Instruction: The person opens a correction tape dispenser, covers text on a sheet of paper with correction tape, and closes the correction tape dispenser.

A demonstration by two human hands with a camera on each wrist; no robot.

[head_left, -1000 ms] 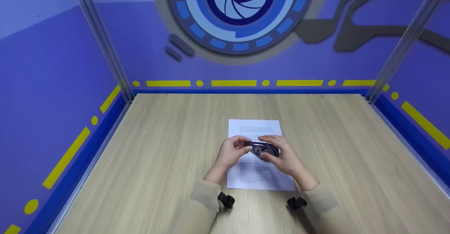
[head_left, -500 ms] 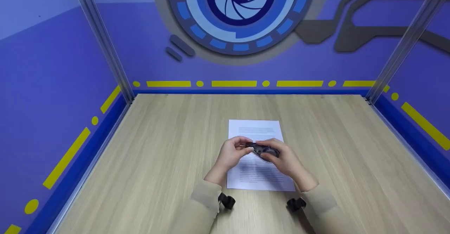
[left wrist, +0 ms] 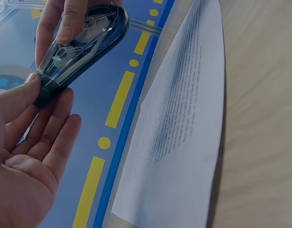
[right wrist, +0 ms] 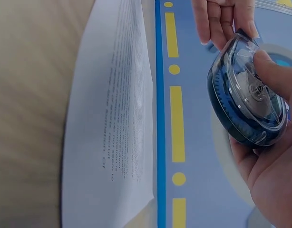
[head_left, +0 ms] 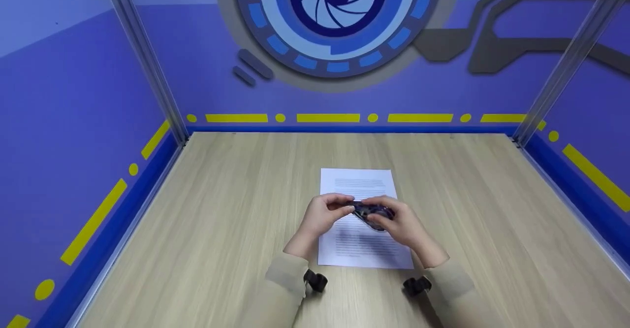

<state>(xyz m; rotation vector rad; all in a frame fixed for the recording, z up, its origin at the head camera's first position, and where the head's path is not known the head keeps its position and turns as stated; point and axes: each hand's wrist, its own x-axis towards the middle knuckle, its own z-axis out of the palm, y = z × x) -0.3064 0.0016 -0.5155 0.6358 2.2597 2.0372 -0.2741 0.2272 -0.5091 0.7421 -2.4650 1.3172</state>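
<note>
A correction tape dispenser [head_left: 363, 212] with a clear shell and a dark rim is held between both hands, above a printed sheet of paper [head_left: 362, 244]. My left hand [head_left: 317, 222] pinches its narrow dark end between thumb and fingers, as the left wrist view shows, the other fingers spread loosely. The wide round body [right wrist: 253, 107] is gripped by my right hand [head_left: 406, 224], thumb on the clear face and fingers behind. Through the shell the spools show in both wrist views. Part of the body is hidden by the right fingers in the head view.
The paper lies flat on a wood-grain table [head_left: 236, 210]. Blue panels with yellow dashes [head_left: 328, 117] rise at the back and both sides, with metal posts [head_left: 147, 62] at the corners. A black wrist mount [head_left: 316, 281] sits on each sleeve.
My right fingers have come in closer round the dispenser, which has turned slightly so its wide end points lower. The left hand stays at the narrow end. The paper has not moved.
</note>
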